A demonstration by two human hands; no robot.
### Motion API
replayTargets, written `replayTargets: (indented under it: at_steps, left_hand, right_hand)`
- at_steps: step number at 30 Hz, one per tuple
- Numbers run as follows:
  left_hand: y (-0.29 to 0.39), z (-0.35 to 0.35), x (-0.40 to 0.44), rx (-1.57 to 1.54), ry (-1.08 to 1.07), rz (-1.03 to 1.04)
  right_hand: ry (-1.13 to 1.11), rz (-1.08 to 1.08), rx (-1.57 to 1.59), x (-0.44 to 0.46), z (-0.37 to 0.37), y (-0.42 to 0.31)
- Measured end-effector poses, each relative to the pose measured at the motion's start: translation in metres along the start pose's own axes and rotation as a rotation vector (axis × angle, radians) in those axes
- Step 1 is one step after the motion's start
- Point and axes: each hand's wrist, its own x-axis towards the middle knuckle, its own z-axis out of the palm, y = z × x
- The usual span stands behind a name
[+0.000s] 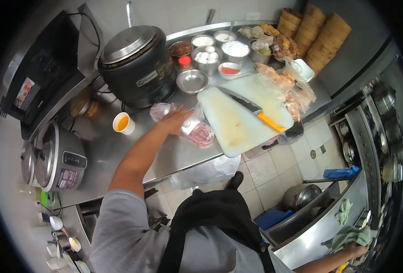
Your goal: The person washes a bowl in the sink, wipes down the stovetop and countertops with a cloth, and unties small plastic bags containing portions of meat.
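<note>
My left hand [175,120] reaches across the steel counter and grips a clear plastic bag of red meat [199,133], its fingers over the wrapping and partly hidden. The bag lies just left of a white cutting board [231,132]. On that board rests a knife [251,109] with an orange handle and dark blade. Far to the lower right, my right hand [358,250] is closed on a green cloth [349,237] over a steel surface.
A black soup warmer [137,73] and a paper cup [123,123] of orange liquid stand left of the bag. Behind are a bowl of eggs [207,56] and an empty metal bowl [192,81]. Bagged meat [297,93] overlaps the board's right side. Bamboo steamers [326,43] are stacked beyond.
</note>
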Motion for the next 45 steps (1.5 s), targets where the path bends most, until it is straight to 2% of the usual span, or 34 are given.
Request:
replayTargets:
  at_steps: [2, 5, 7, 9, 10, 11, 12, 13, 16, 17, 18, 19, 20, 21, 23, 24, 26, 28, 29, 30, 32, 34, 38, 40, 42, 44, 45]
  left_hand:
    - [0.000, -0.010, 0.010, -0.073, -0.216, -0.025]
    - [-0.003, 0.008, 0.012, -0.031, -0.134, -0.045]
    - [0.006, 0.009, 0.001, -0.087, -0.097, -0.119]
    - [0.022, 0.016, -0.021, -0.119, 0.038, -0.251]
    - [0.030, 0.014, -0.034, -0.115, 0.028, -0.267]
    - [0.038, 0.005, -0.048, -0.194, 0.057, -0.387]
    - [0.051, -0.005, -0.062, -0.278, 0.089, -0.505]
    - [0.068, -0.022, -0.079, -0.320, 0.214, -0.552]
    - [0.090, -0.032, -0.136, -0.500, 0.537, -0.682]
    - [0.093, -0.031, -0.160, -0.494, 0.544, -0.727]
    - [0.097, -0.031, -0.187, -0.651, 0.628, -0.777]
    - [0.102, -0.032, -0.216, -0.806, 0.719, -0.822]
    - [0.109, -0.037, -0.243, -0.798, 0.729, -0.868]
    - [0.119, -0.044, -0.267, -0.852, 0.833, -0.923]
    - [0.129, -0.039, -0.314, -0.870, 1.000, -1.015]
    - [0.134, -0.033, -0.339, -0.829, 1.057, -1.061]
    - [0.146, -0.022, -0.386, -0.788, 1.124, -1.239]
    - [0.156, -0.014, -0.430, -0.769, 1.127, -1.313]
    - [0.159, -0.008, -0.451, -0.757, 1.113, -1.371]
    - [0.160, -0.002, -0.470, -0.761, 1.119, -1.376]
    - [0.163, 0.013, -0.508, -0.718, 1.104, -1.477]
    - [0.166, 0.028, -0.540, -0.783, 1.114, -1.518]
    - [0.168, 0.027, -0.574, -0.706, 1.172, -1.664]
    - [0.175, 0.030, -0.597, -0.790, 1.176, -1.598]
    - [0.185, 0.038, -0.611, -0.768, 1.215, -1.633]
    - [0.193, 0.042, -0.624, -0.930, 1.120, -1.652]
    - [0.196, 0.038, -0.624, -0.910, 1.062, -1.708]
  right_hand:
    - [-0.008, -0.120, -0.070, -0.041, 0.034, -0.013]
    - [-0.357, -0.003, -0.042, -0.133, 0.094, -0.017]
    - [-0.306, 0.372, 0.169, -0.192, 0.147, -0.001]
    - [-0.887, 0.601, 0.293, -0.220, 0.166, 0.045]
    - [-1.171, 0.754, 0.434, -0.256, 0.192, 0.056]
    - [-1.053, 0.692, 0.311, -0.269, 0.207, 0.090]
    - [-1.007, 0.850, 0.299, -0.311, 0.233, 0.089]
    - [-1.098, 0.856, 0.293, -0.340, 0.255, 0.100]
    - [-1.201, 0.670, 0.279, -0.412, 0.304, 0.154]
    - [-1.239, 0.546, 0.196, -0.435, 0.314, 0.172]
    - [-1.379, 0.336, 0.083, -0.454, 0.319, 0.190]
    - [-1.533, -0.221, -0.106, -0.470, 0.320, 0.206]
    - [-1.594, -0.813, -0.275, -0.485, 0.319, 0.220]
    - [-1.629, -0.815, -0.259, -0.498, 0.313, 0.234]
    - [-1.888, -1.057, -0.760, -0.513, 0.306, 0.250]
    - [-1.898, -1.082, -0.740, -0.513, 0.307, 0.249]
    - [-1.847, -0.679, -0.352, -0.523, 0.313, 0.245]
    - [-1.958, -0.146, -0.159, -0.546, 0.318, 0.214]
    - [-2.017, -0.118, -0.262, -0.566, 0.318, 0.170]
    - [-2.023, -0.125, -0.261, -0.588, 0.316, 0.167]
    - [-2.030, -0.692, -0.365, -0.634, 0.307, 0.178]
    - [-1.954, -0.983, -0.457, -0.695, 0.281, 0.230]
    - [-1.946, -1.004, -0.681, -0.774, 0.235, 0.275]
    - [-1.631, -1.106, -0.614, -0.805, 0.213, 0.287]
    - [-1.817, -1.120, -0.656, -0.855, 0.173, 0.248]
    - [-2.029, -1.115, -0.604, -0.916, 0.126, 0.225]
    - [-2.134, -1.105, -0.555, -0.952, 0.102, 0.214]
